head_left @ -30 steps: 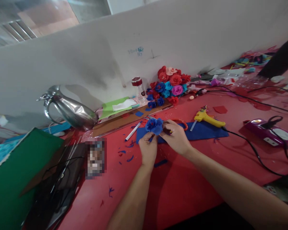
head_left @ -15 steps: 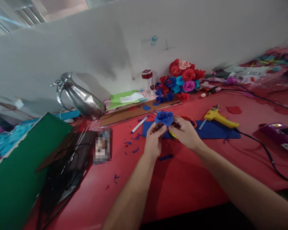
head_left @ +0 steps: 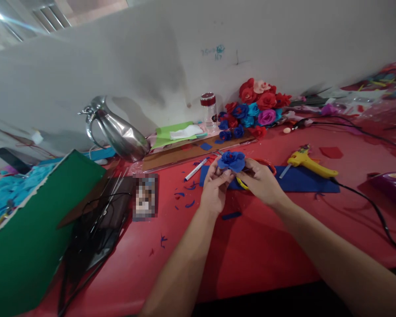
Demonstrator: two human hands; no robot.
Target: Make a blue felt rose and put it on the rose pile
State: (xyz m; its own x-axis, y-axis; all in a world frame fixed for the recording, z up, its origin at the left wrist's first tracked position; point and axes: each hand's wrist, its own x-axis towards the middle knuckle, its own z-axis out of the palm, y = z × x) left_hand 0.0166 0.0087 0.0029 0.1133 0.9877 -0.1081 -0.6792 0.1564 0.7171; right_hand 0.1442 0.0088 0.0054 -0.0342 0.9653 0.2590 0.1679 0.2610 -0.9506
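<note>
A blue felt rose with a red centre [head_left: 231, 160] is held up above the red table [head_left: 257, 246] by both hands. My left hand [head_left: 214, 190] grips it from below on the left. My right hand [head_left: 262, 181] pinches its right side. Under the hands lies a dark blue felt sheet [head_left: 303, 182]. A yellow glue gun [head_left: 308, 162] rests on that sheet, to the right of my right hand. A yellow and an orange curved thing show partly behind my right hand.
A pile of red, blue and pink felt roses [head_left: 255, 105] and a small jar [head_left: 209, 109] stand by the wall. A metal jug [head_left: 117, 131], green board [head_left: 36, 229], white marker [head_left: 196, 169], cables [head_left: 372, 211] and a purple power strip [head_left: 392, 187] surround the hands.
Both hands with the blue rose have shifted slightly right and up in the picture as the view turned left. The rose stays held by both hands.
</note>
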